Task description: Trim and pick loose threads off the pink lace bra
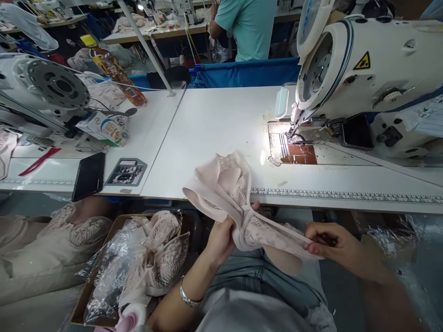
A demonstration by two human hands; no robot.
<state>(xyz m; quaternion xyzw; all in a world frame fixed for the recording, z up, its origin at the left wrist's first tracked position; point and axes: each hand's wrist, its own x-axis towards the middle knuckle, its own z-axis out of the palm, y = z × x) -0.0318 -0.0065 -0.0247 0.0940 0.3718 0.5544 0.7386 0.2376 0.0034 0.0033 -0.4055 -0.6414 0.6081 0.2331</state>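
Observation:
A pale pink lace bra [247, 216] is stretched between my two hands at the table's front edge. My left hand [221, 237] is closed round its middle, thumb on top, and one half of the bra lies on the white tabletop above. Out to the right, my right hand [328, 244] pinches the far end of the band, pulling its edge fairly straight. The rest of the lace cup hangs over my lap. Some of the left fingers are hidden behind the fabric.
A lit sewing machine [367, 69] stands at the back right, another machine [41, 92] at the left. A phone [89, 176] lies near the table edge, with a drink bottle [117, 74] behind it. Below left, a cardboard box [78, 299] holds lace bras and plastic. A co-worker [242, 27] stands beyond.

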